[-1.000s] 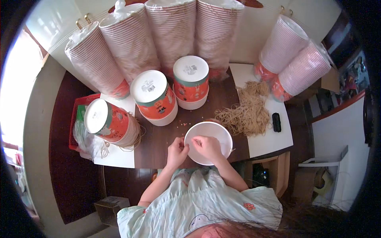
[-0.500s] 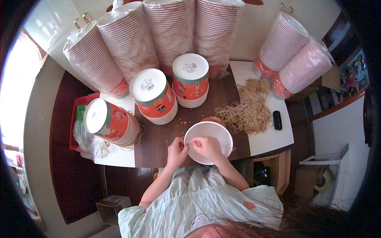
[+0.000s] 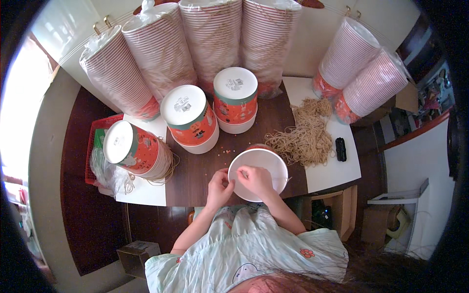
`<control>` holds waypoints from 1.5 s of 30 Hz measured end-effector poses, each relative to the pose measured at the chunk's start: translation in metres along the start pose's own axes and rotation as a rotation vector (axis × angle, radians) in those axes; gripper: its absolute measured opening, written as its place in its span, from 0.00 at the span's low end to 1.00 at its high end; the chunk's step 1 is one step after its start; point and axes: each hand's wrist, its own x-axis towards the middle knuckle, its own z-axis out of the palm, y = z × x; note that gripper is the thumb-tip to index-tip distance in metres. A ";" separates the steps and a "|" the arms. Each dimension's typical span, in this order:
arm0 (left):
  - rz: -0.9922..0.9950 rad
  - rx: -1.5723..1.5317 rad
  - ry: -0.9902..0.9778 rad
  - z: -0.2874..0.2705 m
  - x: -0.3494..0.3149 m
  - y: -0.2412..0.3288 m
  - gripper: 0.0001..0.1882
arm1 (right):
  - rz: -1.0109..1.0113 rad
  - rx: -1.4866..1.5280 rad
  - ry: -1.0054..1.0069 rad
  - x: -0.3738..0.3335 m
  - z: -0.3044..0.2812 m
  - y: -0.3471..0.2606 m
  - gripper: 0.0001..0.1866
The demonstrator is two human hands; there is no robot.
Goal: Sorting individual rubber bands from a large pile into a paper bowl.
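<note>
A white-lined paper bucket with an orange outside leans towards me at the table's near edge, its mouth facing up. At its left rim, on the outer side, my left hand is closed with thumb and fingertips together. My right hand reaches over the bucket's mouth, its fingers pinched close to the same spot on the rim. What either pinch holds is too small to make out. A short bit of cord sticks out at the right rim. To the right lies a tangled heap of tan cord.
Two upturned orange buckets stand behind. A stack of buckets with cord sits left, by a red basket. Tall bagged bucket stacks line the back, more at right. A black object lies right.
The whole view has shifted very slightly. Both hands stay at the bucket's left rim, with only a small movement of the fingers.
</note>
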 end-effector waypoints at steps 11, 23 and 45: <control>0.086 0.045 -0.072 -0.002 -0.009 0.014 0.08 | -0.073 -0.004 -0.058 0.000 0.001 0.001 0.06; 0.042 -0.008 -0.041 -0.008 -0.010 0.008 0.15 | -0.147 0.009 -0.327 0.015 -0.009 0.006 0.09; -0.207 -0.285 -0.165 -0.037 -0.008 -0.010 0.01 | -0.119 0.005 -0.460 0.017 -0.019 0.016 0.13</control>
